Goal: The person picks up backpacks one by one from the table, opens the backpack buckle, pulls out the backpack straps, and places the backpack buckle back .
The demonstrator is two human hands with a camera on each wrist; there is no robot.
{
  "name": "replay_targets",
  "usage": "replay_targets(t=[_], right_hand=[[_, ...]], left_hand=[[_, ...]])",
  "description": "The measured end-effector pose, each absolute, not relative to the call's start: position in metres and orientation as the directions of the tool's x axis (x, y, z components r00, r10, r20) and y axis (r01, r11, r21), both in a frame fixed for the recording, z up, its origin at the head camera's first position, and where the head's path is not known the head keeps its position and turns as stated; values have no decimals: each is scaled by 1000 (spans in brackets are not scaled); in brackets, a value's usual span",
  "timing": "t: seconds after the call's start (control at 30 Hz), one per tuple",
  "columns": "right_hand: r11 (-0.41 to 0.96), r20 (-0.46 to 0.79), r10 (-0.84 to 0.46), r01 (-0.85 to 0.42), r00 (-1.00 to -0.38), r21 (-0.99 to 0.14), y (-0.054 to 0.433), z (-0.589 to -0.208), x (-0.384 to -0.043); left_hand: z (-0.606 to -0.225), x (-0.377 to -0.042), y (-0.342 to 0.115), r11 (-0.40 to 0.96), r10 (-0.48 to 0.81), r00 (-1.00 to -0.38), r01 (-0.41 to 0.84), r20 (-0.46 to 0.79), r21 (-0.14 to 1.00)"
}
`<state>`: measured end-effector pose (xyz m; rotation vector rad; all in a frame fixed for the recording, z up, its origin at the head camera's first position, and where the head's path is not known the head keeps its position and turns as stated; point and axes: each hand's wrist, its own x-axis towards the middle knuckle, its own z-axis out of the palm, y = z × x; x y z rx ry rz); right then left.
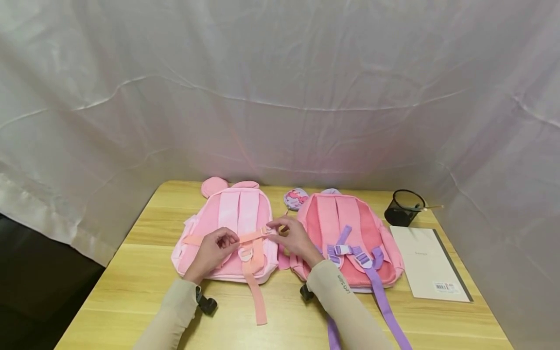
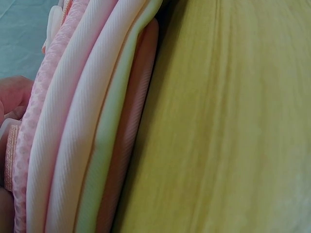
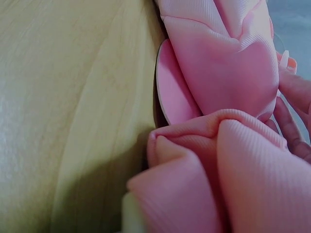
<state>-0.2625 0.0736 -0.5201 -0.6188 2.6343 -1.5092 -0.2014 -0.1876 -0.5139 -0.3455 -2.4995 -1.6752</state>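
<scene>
In the head view a light pink backpack lies on the table with its strap side up. Across it runs an orange chest strap. My left hand pinches this strap near the bag's middle. At the strap's right end, my right hand holds a pale buckle between thumb and fingers. A loose orange strap tail hangs over the bag's lower edge onto the table. In both wrist views only parts of the fingers show, beside the bag's side.
A darker pink backpack with purple straps lies close on the right, partly under my right forearm. Beyond it are a cream notebook and a black mesh pen holder. Grey curtains enclose the wooden table.
</scene>
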Motion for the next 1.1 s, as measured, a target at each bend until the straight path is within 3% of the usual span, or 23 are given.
replay_targets(t=[0.67,0.83,1.1], right_hand=[[433,128,-369,-292,-920,-853,81,-514,-261],[441,159,-373,-325,-914,-837,89,-509,-259],[439,210,-339,-351,-917,-827,124,-490,-250]], left_hand=[[-545,-214,-196,356,105,-962,275,254,893],[-540,-209,-194,413,144,-937,349,318,841],[-512,-208,-174,486,307,-854,520,420,702]])
